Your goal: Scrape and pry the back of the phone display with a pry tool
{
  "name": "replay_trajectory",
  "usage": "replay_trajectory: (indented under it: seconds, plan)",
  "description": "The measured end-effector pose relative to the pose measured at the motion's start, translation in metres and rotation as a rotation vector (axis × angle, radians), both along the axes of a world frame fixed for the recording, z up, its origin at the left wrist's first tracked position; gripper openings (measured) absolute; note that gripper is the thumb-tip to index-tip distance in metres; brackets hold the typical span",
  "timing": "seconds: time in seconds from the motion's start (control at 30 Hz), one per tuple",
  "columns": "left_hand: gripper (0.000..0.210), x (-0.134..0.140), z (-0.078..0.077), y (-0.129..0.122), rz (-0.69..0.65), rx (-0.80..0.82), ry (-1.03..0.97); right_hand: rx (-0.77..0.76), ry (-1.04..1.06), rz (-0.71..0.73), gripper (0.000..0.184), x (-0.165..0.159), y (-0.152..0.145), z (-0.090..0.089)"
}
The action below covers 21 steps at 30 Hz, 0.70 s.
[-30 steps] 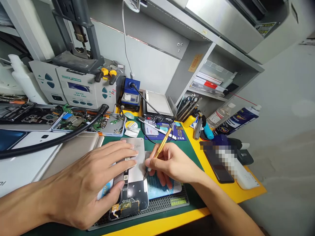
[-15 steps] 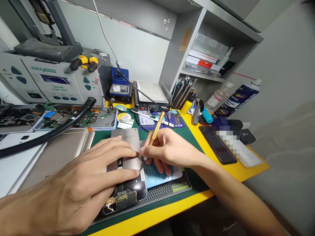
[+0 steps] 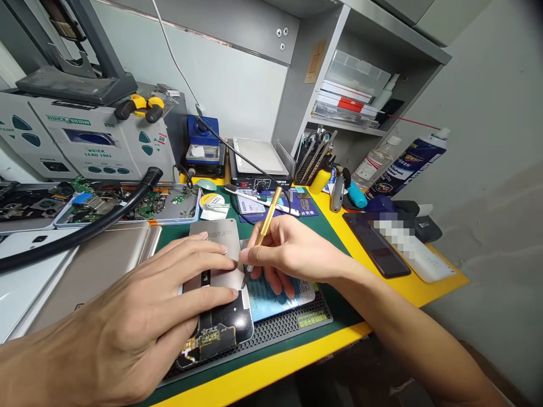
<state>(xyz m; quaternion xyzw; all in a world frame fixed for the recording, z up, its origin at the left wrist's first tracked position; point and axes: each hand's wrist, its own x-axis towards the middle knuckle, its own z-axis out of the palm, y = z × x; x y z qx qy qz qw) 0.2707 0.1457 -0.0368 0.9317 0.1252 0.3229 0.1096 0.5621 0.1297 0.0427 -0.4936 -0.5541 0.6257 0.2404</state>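
At the far left we see a grey rework station (image 3: 91, 144) with a black hose (image 3: 80, 232) running across opened phones, and in front of it our left hand (image 3: 139, 316) lies flat, fingers spread and gripping nothing, pressing down on the silver phone panel (image 3: 216, 254) that rests on the black ridged mat (image 3: 292, 328). Just to the right, our right hand (image 3: 292, 254) pinches a gold-handled tool (image 3: 263, 229) like a pen, its tip touching the panel's right edge. Farther right a dark phone (image 3: 375, 249) lies on the yellow bench edge (image 3: 424, 285).
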Motion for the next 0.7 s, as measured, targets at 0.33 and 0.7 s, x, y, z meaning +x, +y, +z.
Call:
replay_trajectory:
  seconds: [0.33,0.7]
  plan:
    - [0.059,-0.005,-0.008,0.002,0.016,-0.023,-0.023,-0.022,0.025,-0.027,0.047,-0.002,-0.001,0.004]
    - [0.065,0.003,0.003,-0.001,-0.008,0.030,-0.014,-0.018,-0.008,-0.008,0.043,-0.001,0.000,0.002]
